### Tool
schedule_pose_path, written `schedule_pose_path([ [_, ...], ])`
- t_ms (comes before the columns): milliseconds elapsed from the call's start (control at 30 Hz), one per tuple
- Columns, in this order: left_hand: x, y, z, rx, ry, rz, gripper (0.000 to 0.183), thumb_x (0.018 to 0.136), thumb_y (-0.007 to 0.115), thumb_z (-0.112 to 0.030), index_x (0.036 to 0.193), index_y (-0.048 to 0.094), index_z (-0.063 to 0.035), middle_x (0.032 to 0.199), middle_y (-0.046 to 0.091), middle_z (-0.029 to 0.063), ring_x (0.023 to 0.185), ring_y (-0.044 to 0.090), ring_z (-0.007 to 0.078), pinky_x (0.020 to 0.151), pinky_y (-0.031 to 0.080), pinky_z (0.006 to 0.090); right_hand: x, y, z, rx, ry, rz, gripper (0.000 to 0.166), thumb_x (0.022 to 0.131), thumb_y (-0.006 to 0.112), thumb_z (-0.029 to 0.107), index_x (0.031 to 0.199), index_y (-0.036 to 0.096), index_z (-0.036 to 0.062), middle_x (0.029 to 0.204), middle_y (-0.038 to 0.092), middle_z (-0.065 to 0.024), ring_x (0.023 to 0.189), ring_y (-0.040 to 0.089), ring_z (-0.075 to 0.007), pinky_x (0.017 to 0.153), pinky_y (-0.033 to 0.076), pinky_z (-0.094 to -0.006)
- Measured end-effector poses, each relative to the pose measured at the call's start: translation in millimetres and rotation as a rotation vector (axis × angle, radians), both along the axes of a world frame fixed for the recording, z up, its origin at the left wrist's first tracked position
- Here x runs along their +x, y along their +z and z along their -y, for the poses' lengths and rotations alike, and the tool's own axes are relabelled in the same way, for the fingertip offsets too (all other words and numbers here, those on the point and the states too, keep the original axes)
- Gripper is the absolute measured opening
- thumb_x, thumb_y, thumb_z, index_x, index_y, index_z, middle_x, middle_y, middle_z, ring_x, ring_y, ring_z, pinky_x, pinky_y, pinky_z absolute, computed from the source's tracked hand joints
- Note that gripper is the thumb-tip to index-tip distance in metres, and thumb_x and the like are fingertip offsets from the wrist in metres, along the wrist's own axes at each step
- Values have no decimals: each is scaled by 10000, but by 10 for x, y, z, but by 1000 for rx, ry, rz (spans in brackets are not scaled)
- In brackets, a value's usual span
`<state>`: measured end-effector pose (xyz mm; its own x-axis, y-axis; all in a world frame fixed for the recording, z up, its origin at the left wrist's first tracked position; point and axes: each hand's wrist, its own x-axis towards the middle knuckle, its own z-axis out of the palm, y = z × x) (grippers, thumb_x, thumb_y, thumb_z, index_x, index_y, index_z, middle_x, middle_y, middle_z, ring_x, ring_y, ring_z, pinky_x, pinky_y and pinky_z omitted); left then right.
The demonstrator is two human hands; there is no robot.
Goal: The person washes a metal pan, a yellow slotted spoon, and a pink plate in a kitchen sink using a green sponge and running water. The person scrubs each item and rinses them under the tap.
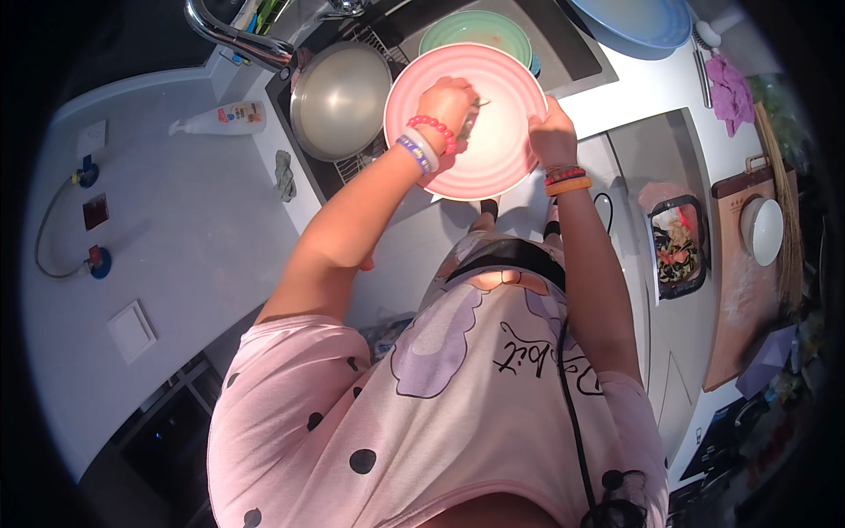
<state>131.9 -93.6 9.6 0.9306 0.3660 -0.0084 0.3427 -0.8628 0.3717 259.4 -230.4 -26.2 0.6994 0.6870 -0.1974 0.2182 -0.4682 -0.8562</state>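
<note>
My left hand (449, 109), with beads and bands at the wrist, is closed on a crumpled greyish cloth or scrubber (471, 122), partly hidden, against the inside of a pink plate (502, 162). At the plate's right rim, my right hand (553, 135) grips the edge and keeps the plate tilted over the near side of the sink. A green dish (455, 30) lies in the sink behind it, partly covered. To the left, a round metal bowl (340, 99) rests on a wire rack (346, 168) by the pink plate.
A chrome faucet (244, 43) arches at upper left, near a white pump bottle (228, 119) and a grey cloth (284, 175). On the right are a blue basin (643, 39), a purple cloth (729, 96), a cutting board (739, 290) with a white bowl (764, 232), and a black container of scraps (676, 290).
</note>
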Motion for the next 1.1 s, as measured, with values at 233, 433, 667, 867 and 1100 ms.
schedule_pose_path([
  [233,-246,-305,350,-264,-152,-41,199,544,542,38,703,608,-64,732,598,95,733,572,298,660,464,360,-126,-55,-72,89,-72,98,304,733,499,111,1027,543,50,826,602,-196,783,570,-372,703,453,-418],
  [433,116,-287,-51,201,80,90,136,636,553,-50,750,624,-75,726,594,91,710,580,248,618,469,325,3,-43,-107,54,112,19,299,748,517,123,1036,521,43,867,600,-206,822,566,-370,721,443,-411],
  [667,-509,-52,-444,-211,172,153,225,609,507,77,773,609,-39,791,579,120,759,559,305,705,442,354,-381,524,-183,37,15,794,347,715,598,90,1045,509,31,1022,496,-174,919,502,-340,799,412,-398],
  [867,-761,38,-467,-424,264,238,185,649,519,62,789,604,-24,799,565,150,743,566,291,678,451,339,-1148,621,18,74,905,629,435,653,682,291,973,554,25,915,525,-102,811,513,-259,715,417,-373],
  [1100,-959,337,-585,-1091,445,821,146,744,575,50,882,569,2,853,578,41,784,558,94,682,449,216,-1144,526,-22,72,798,880,287,689,606,141,966,588,70,861,612,-90,755,592,-226,600,468,-325],
])
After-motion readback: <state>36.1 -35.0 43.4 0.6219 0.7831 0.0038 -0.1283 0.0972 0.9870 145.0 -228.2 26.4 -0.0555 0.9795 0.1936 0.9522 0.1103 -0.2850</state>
